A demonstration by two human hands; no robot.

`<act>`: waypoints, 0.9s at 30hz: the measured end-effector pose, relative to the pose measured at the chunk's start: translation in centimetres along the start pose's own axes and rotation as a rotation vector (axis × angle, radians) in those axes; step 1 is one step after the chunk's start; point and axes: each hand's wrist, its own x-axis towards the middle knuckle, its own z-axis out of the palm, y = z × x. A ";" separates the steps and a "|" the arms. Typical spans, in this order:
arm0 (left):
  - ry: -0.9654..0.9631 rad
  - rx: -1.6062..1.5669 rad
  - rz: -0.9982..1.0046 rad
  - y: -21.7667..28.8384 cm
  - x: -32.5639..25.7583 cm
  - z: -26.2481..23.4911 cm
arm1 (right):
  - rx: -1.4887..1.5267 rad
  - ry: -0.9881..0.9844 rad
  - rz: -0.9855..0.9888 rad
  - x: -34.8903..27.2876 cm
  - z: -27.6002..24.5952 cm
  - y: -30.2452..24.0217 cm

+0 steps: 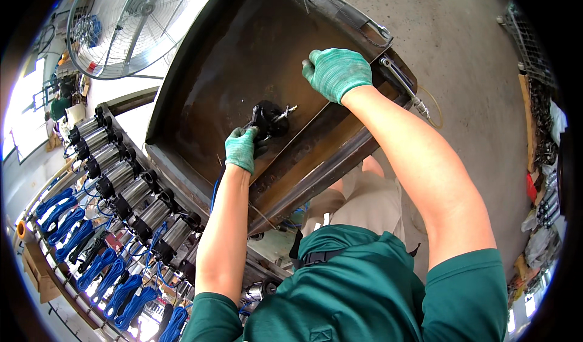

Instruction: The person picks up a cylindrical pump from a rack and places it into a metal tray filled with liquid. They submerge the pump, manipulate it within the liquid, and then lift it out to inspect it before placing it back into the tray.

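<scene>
My left hand [242, 150], in a green knitted glove, is closed on a black machine part [269, 118] over the bottom of a dark, oil-stained metal tray [228, 56]. A short pale, silvery piece sticks out from the part's right side. My right hand [339, 75], gloved alike, hovers over the tray's right side, apart from the part. Its fingers curl under and the thumb points left. Whatever those fingers may hold is hidden beneath the hand.
On the tray's right rim lie a spanner [361, 15] and a silver tool [401, 81] with a thin hose. To the left stand several silver cylinders [130, 184] with black ends, beside coiled blue cables [100, 269]. A large fan [139, 14] stands at the far left.
</scene>
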 end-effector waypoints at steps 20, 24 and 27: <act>0.092 -0.031 0.070 -1.9 -0.9 -1.0 | -0.039 -0.007 0.007 -0.1 -0.3 -0.4; 0.097 -0.026 0.070 -2.2 -0.6 -1.0 | -0.041 0.013 0.007 -0.1 -0.3 -0.4; 0.099 -0.012 0.068 -2.2 -0.6 -1.0 | -0.041 0.029 0.018 0.0 -0.1 -0.5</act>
